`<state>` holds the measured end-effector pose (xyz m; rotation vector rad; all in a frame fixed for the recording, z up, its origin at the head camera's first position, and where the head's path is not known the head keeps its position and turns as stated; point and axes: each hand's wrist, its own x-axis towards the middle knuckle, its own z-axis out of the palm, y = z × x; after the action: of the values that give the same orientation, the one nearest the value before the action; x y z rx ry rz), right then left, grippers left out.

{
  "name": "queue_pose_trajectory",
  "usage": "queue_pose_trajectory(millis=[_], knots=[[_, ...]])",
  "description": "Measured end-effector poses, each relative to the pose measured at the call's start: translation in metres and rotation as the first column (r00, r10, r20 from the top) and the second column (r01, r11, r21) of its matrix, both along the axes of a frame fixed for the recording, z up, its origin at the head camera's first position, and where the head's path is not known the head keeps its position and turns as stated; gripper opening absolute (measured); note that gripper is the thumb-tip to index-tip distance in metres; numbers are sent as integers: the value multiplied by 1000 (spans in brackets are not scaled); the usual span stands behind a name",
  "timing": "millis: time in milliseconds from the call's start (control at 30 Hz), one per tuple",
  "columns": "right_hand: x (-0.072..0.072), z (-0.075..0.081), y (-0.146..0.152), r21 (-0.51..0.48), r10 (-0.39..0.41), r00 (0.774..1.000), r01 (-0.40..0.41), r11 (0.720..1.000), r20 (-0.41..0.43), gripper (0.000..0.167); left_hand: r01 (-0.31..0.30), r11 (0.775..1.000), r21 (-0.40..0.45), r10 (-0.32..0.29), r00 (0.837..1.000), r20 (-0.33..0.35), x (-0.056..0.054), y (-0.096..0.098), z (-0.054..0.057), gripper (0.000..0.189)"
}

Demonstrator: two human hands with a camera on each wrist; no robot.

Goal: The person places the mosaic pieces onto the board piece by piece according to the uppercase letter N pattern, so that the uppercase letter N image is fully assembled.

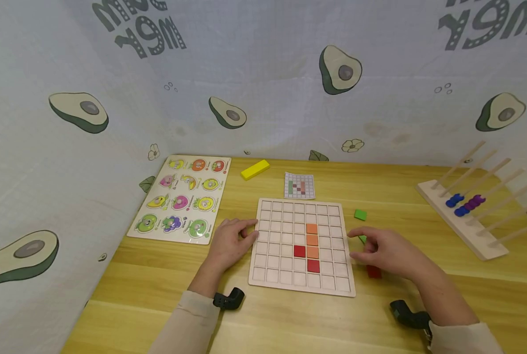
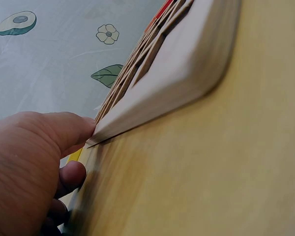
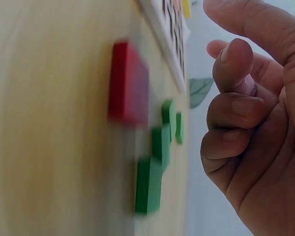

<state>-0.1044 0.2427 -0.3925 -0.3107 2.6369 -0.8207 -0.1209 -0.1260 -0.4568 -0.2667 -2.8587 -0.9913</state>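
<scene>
A wooden grid board (image 1: 272, 275) lies flat on the table, with several orange tiles (image 1: 312, 240) in one column and two red tiles (image 1: 299, 251) set in its squares. At the board's left edge, my left hand (image 1: 230, 242) touches the rim with its fingertips; the left wrist view shows the thumb against the board's side. My right hand (image 1: 389, 250) hovers beside the right edge, fingers loosely bent, thumb apart, holding nothing. Below it are a loose red tile (image 3: 128, 88) and several green tiles (image 3: 148, 187), partly hidden in the head view.
A small printed pattern card (image 1: 299, 186) lies behind the board. Farther left are a yellow block (image 1: 255, 169) and a fruit puzzle board (image 1: 157, 223). A pegged wooden stand (image 1: 458, 223) with blue and purple beads stands at right. A patterned curtain (image 1: 281, 98) hangs behind the table.
</scene>
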Motion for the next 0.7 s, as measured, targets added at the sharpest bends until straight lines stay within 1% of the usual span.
queue_pose_trajectory(millis=[200,367,600,700], knots=[[10,-2,21,42,11,1000,-11,999,-6,45,3,1000,-3,-3,1000,-5,-2,0,-2,31],[19,-9,38,39,37,999,-37,999,-7,48,-1,1000,0,1,1000,3,-1,0,-1,31],[29,-15,49,69,-27,995,21,997,92,50,-5,1000,-5,5,1000,6,1,1,0,31],[31,-18,53,70,-23,994,15,997,103,50,-6,1000,-5,6,1000,4,1,1,0,31]])
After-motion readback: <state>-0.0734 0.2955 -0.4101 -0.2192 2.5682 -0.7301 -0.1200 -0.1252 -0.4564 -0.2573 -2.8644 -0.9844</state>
